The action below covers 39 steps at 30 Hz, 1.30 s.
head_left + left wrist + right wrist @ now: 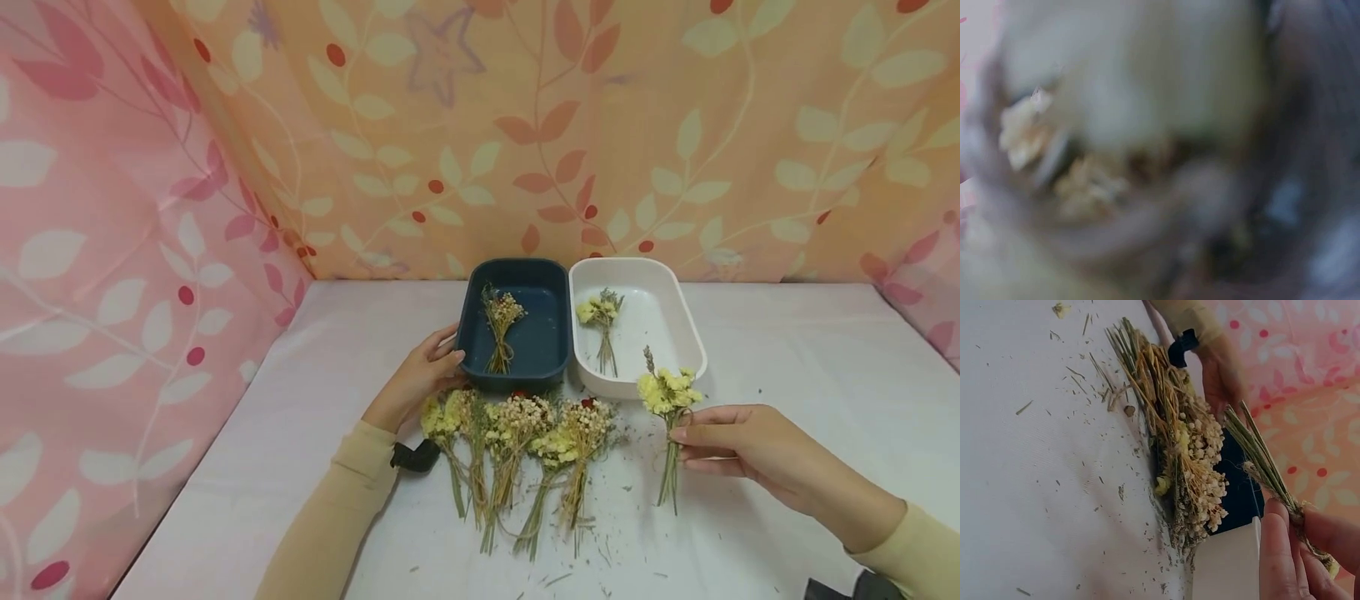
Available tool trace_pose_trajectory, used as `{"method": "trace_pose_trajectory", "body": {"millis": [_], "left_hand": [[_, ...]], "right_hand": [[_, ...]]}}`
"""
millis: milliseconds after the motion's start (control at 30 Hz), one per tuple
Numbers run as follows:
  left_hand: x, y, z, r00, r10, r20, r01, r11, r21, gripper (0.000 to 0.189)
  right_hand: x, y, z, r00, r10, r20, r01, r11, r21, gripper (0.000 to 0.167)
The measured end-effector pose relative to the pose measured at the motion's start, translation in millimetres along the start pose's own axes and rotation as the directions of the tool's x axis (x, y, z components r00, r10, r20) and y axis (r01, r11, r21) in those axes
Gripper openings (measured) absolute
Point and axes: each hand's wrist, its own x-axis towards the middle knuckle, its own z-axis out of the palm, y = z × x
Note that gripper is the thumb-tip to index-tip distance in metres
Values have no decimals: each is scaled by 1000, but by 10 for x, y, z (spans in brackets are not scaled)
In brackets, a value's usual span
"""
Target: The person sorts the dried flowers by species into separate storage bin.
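Observation:
In the head view my right hand [757, 450] pinches the tied stems of a small dried bouquet [667, 396] with yellow blossoms, held upright just in front of the white tray. The right wrist view shows thumb and fingers on the twine around those stems [1260, 456]. My left hand [423, 371] touches the left side of the dark blue tray [543, 333], fingers fairly straight. One tan bouquet [501, 329] lies in the blue tray. A yellow bouquet [603, 325] lies in the white tray [660, 333]. The left wrist view is too blurred to make out the hand.
Several tied bouquets [517, 442], yellow and cream, lie in a row in front of the trays. Stem bits and crumbs [1100, 481] are scattered over the white tabletop [810, 350]. Patterned cloth [465, 133] hangs behind and at the sides.

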Motion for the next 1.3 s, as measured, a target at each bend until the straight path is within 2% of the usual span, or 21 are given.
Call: {"method": "trace_pose_trajectory", "body": {"millis": [433, 767, 1067, 1300], "left_hand": [[4, 3, -10, 1000, 5, -6, -5, 1000, -8, 62], [8, 36, 11, 1000, -6, -3, 6, 1000, -21, 65], [-10, 34, -21, 1000, 0, 0, 0, 1000, -16, 63], [0, 29, -2, 1000, -9, 7, 9, 1000, -5, 63]], "right_hand": [[153, -195, -106, 1000, 18, 17, -19, 998, 54, 13], [257, -368, -168, 999, 29, -33, -28, 999, 37, 8], [451, -519, -199, 999, 24, -43, -22, 999, 47, 9], [556, -586, -279, 998, 43, -49, -36, 991, 129, 17]]}}
